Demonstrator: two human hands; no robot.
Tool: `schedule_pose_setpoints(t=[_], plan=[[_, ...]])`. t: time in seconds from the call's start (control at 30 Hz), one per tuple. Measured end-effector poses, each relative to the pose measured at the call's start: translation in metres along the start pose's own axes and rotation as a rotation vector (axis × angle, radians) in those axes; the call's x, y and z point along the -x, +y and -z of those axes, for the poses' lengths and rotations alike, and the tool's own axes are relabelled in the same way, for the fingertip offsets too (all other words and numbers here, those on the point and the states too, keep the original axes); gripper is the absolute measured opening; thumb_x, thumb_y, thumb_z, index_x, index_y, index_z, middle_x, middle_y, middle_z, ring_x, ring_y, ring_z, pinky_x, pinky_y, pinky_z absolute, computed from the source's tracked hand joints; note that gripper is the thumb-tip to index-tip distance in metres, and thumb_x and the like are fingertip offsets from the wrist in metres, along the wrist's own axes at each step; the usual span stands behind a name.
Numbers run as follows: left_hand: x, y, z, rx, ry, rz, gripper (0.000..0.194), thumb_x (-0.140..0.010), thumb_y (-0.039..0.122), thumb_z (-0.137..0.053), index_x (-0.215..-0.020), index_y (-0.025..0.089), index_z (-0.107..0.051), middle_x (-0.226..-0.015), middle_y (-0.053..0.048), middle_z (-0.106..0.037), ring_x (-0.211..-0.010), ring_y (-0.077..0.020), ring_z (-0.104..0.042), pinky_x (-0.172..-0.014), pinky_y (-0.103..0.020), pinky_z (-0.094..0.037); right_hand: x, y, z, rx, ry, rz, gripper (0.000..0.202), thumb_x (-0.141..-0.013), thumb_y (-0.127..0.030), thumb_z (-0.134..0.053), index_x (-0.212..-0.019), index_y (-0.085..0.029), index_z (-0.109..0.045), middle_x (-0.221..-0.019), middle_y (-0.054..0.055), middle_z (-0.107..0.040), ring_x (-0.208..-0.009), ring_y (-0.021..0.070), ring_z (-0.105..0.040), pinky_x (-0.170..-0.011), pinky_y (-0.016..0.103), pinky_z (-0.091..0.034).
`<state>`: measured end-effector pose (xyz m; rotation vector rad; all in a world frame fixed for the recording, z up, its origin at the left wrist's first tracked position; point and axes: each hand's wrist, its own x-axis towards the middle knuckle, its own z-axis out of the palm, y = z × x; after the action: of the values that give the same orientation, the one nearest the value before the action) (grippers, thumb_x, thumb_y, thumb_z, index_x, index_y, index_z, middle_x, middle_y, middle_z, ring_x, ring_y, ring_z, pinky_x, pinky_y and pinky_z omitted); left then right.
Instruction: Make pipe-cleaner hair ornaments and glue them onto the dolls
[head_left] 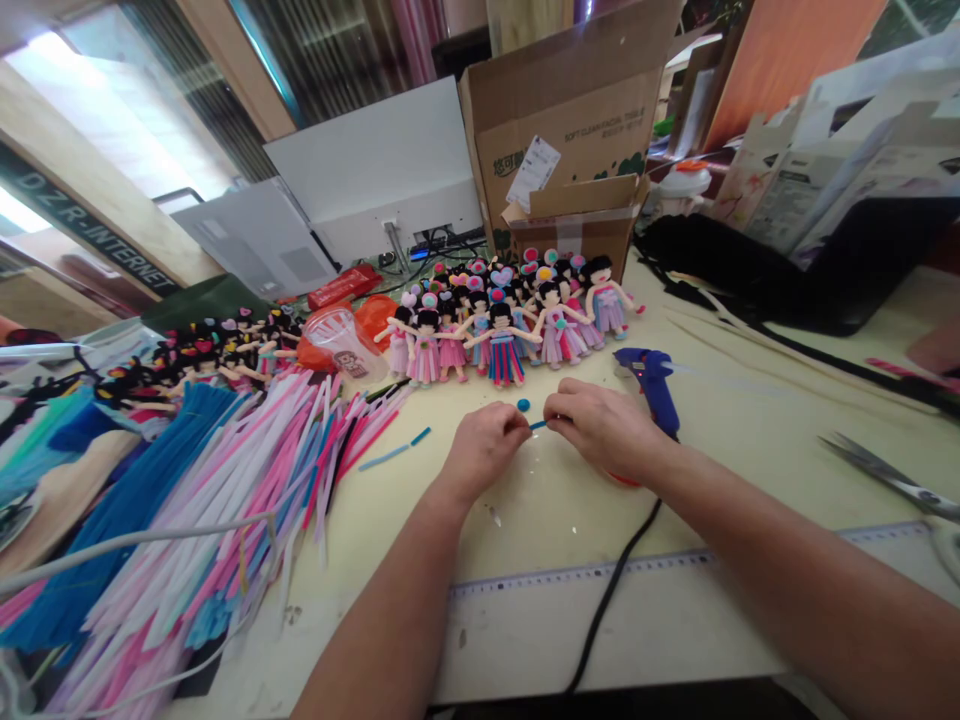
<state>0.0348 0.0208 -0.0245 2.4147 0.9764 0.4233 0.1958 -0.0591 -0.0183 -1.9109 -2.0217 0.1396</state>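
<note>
A short blue pipe cleaner [538, 425] is stretched between my two hands, low over the yellowish tabletop. My left hand [491, 440] pinches one end of it. The other end is in the closed fingers of my right hand [600, 425]. Just beyond my fingertips lies a small blue disc [523, 405]. A blue glue gun [651, 385] rests behind my right hand, its lower part hidden by my wrist. To the left of my hands are a light blue pipe cleaner piece [383, 458] and a shorter darker blue one [421, 436].
Several pipe-cleaner dolls [502, 345] stand in a group behind my hands. Bundles of coloured pipe cleaners [187, 480] cover the left side. Scissors [889, 475] lie at right, a ruler strip [585, 572] runs along the front, and a black cord [615, 590] crosses it. Behind stands a cardboard box [570, 110].
</note>
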Motion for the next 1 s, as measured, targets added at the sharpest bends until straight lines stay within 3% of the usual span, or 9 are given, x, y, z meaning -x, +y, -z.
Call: schedule_pose_setpoints(t=[0.27, 0.63, 0.8, 1.0], plan=[[-0.003, 0.0, -0.003, 0.589, 0.156, 0.192, 0.015, -0.071, 0.031, -0.062, -0.067, 0.017, -0.057, -0.062, 0.004, -0.054, -0.06, -0.0105, -0.047, -0.06, -0.024, -0.038, -0.005, 0.006, -0.005, -0.305, 0.071, -0.02, 0.008, -0.08, -0.018, -0.056, -0.074, -0.019, -0.061, -0.074, 0.001, -0.061, -0.069, 0.0137, -0.054, -0.062, 0.024, -0.035], [-0.004, 0.012, -0.02, 0.955, 0.292, 0.321, 0.018, -0.066, 0.033, -0.064, -0.068, 0.017, -0.056, -0.063, 0.004, -0.053, -0.058, -0.008, -0.044, -0.06, -0.023, -0.038, -0.01, -0.007, -0.028, -0.536, 0.163, -0.027, 0.015, -0.079, -0.018, -0.052, -0.064, -0.019, -0.051, -0.06, -0.004, -0.049, -0.058, 0.0109, -0.043, -0.055, 0.022, -0.031], [-0.004, 0.005, -0.008, 0.916, 0.148, 0.388, 0.025, -0.067, 0.041, -0.065, -0.074, 0.017, -0.064, -0.068, 0.001, -0.06, -0.059, -0.009, -0.047, -0.059, -0.023, -0.037, -0.008, 0.0, -0.02, -0.44, 0.086, 0.018, 0.012, -0.082, -0.017, -0.052, -0.076, -0.018, -0.062, -0.074, 0.001, -0.06, -0.069, 0.0127, -0.053, -0.063, 0.023, -0.037], [-0.002, -0.008, 0.011, 0.564, 0.094, 0.243, 0.025, -0.07, 0.04, -0.062, -0.071, 0.016, -0.068, -0.069, -0.001, -0.065, -0.068, -0.0141, -0.054, -0.066, -0.027, -0.041, -0.004, -0.003, -0.01, -0.153, 0.012, 0.068, 0.021, -0.09, -0.018, -0.047, -0.088, -0.018, -0.068, -0.086, 0.005, -0.059, -0.081, 0.0158, -0.055, -0.069, 0.025, -0.036]])
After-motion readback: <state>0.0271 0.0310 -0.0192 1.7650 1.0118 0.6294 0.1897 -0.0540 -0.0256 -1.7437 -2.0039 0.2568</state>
